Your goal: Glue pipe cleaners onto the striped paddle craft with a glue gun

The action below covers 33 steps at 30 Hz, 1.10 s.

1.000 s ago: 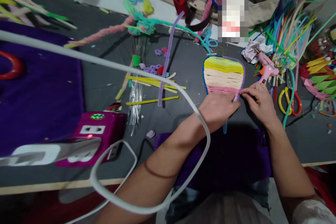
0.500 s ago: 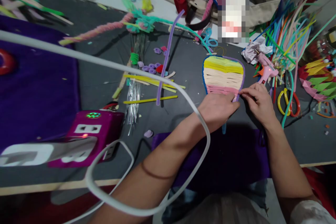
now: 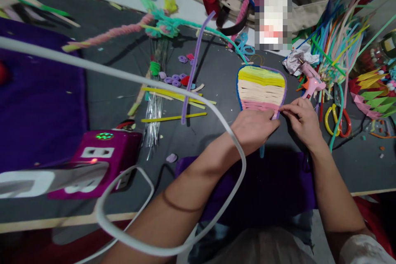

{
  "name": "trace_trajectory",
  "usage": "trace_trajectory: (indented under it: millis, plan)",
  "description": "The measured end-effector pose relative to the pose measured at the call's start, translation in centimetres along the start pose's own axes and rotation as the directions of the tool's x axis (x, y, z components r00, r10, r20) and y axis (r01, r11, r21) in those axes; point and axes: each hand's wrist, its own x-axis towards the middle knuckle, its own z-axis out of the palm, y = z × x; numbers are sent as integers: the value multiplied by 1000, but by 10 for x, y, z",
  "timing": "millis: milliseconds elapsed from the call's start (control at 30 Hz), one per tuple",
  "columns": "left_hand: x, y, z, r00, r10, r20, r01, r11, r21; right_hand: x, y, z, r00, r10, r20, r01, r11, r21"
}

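Observation:
A fan-shaped pipe-cleaner piece lies on the dark table, banded yellow, cream and pink, with a blue and purple rim. My left hand rests over its lower part, fingers bent and pressed on the pink band near the right edge. Its thumb and the piece's lower end are partly covered. Beside that edge, my right hand pinches the purple rim between thumb and finger. A blue stick end shows below my left hand.
A pink glue gun and scissors lie right of my right hand. A white cable loops across the left forearm in view. Left stands a magenta power box; loose pipe cleaners lie mid-table.
The whole view has shifted slightly, so things appear a little further left. Both hands keep nearly the same pose on the piece.

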Motion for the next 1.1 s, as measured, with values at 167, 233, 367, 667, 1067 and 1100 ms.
trace_trajectory:
  millis: [167, 233, 367, 667, 1067, 1100]
  plan:
    - [0, -1, -1, 1000, -8, 3, 8, 1000, -27, 1, 0, -1, 1000, -12, -1, 12, 1000, 0]
    - [1, 0, -2, 1000, -14, -6, 14, 999, -48, 1, 0, -1, 1000, -6, 1, 6, 1000, -2]
    - [1, 1, -3, 1000, -21, 4, 21, 1000, -20, 1, -1, 0, 1000, 11, 5, -11, 1000, 1]
    - [2, 3, -7, 997, -52, 65, 52, 999, 3, 1, 0, -2, 1000, 8, 0, -8, 1000, 24]
    - [3, 2, -8, 996, -48, 82, 46, 999, 25, 5, 4, 1, 997, 27, -77, -30, 999, -33]
    - [3, 2, -8, 996, -46, 82, 45, 999, 23, 5, 4, 1, 997, 26, -74, -29, 999, -39]
